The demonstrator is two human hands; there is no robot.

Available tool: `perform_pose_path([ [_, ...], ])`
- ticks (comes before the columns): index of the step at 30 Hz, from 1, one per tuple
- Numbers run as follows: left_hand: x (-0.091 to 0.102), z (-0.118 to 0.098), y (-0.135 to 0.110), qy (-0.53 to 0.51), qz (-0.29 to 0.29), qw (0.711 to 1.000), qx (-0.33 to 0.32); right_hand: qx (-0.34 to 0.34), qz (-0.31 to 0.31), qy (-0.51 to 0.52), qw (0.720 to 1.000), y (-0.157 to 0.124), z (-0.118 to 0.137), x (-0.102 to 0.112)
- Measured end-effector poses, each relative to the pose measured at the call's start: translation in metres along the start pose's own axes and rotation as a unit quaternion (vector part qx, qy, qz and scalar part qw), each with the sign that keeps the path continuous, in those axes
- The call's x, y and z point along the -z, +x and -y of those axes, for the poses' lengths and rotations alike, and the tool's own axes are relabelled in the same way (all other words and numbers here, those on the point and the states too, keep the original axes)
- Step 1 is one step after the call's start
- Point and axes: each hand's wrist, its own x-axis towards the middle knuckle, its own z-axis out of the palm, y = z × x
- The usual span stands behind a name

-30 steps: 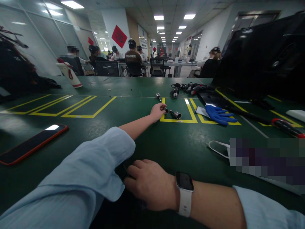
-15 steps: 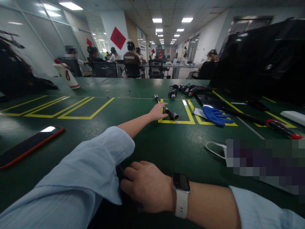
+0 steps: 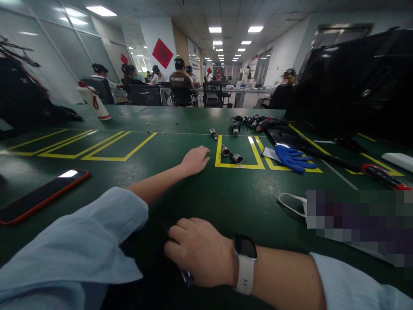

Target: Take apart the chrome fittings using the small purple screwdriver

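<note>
Head view: sockets [image 3: 236, 158] just beyond left hand [image 3: 195, 160]; blue glove [image 3: 293, 158], phone [image 3: 41, 194] aside.

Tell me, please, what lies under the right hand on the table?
A thin dark object pokes out at the near side of the right hand, and a slim tip shows at its far side. The hand covers the part between, so its kind is unclear.

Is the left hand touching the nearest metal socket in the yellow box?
Apart. The head view shows the left hand lying outside the yellow tape line, with that line and bare table between it and the metal socket.
</note>
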Motion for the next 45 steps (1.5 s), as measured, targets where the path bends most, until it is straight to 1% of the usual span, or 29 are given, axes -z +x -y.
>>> perform_pose_path([
  [3, 0.014, 0.016, -0.036, 0.029, -0.013, 0.998, 0.048, 0.005, 0.011, 0.009, 1.000, 0.000, 0.000, 0.004],
  [8, 0.037, 0.048, -0.097, 0.070, -0.027, 0.985, 0.158, 0.006, 0.022, 0.014, 1.000, -0.001, -0.001, 0.007],
  [11, 0.052, 0.067, -0.131, 0.077, -0.021, 0.976, 0.203, 0.002, 0.025, 0.017, 1.000, -0.001, -0.001, 0.007],
  [13, 0.061, 0.077, -0.149, 0.078, -0.018, 0.971, 0.226, 0.000, 0.027, 0.018, 0.999, -0.001, -0.001, 0.007],
  [15, 0.067, 0.084, -0.161, 0.082, -0.022, 0.966, 0.246, -0.001, 0.028, 0.018, 0.999, -0.001, -0.001, 0.007],
  [17, 0.071, 0.090, -0.166, 0.082, -0.023, 0.960, 0.267, -0.002, 0.029, 0.017, 0.999, -0.001, -0.001, 0.007],
  [21, 0.069, 0.097, -0.163, 0.049, -0.014, 0.955, 0.293, -0.004, 0.036, 0.022, 0.999, 0.000, 0.000, 0.007],
  [25, 0.063, 0.099, -0.153, 0.028, -0.034, 0.963, 0.267, -0.004, 0.037, 0.020, 0.999, 0.000, 0.000, 0.008],
  [28, 0.059, 0.094, -0.130, 0.012, -0.038, 0.974, 0.221, -0.001, 0.031, 0.015, 0.999, -0.001, -0.001, 0.007],
  [29, 0.057, 0.090, -0.119, 0.006, -0.037, 0.979, 0.198, -0.001, 0.029, 0.014, 0.999, -0.001, -0.002, 0.007],
  [30, 0.054, 0.085, -0.104, 0.000, -0.019, 0.986, 0.168, -0.001, 0.026, 0.014, 1.000, -0.001, -0.002, 0.006],
  [33, 0.044, 0.064, -0.053, -0.002, 0.026, 0.998, 0.063, 0.001, 0.014, 0.017, 1.000, -0.001, -0.003, 0.003],
  [36, 0.027, 0.039, -0.001, -0.001, 0.063, 0.998, -0.031, -0.001, 0.003, 0.018, 1.000, -0.001, -0.004, 0.001],
  [38, 0.015, 0.023, 0.027, 0.008, 0.091, 0.993, -0.077, -0.003, -0.002, 0.016, 1.000, 0.000, -0.004, -0.001],
  [40, 0.004, 0.011, 0.049, 0.019, 0.121, 0.986, -0.111, -0.005, -0.008, 0.014, 1.000, 0.000, -0.005, -0.002],
  [42, -0.003, 0.003, 0.064, 0.028, 0.147, 0.980, -0.133, -0.004, -0.016, 0.013, 1.000, -0.001, -0.005, -0.004],
  [45, -0.005, -0.002, 0.079, 0.040, 0.173, 0.973, -0.148, 0.000, -0.024, 0.009, 1.000, -0.001, -0.006, -0.006],
])
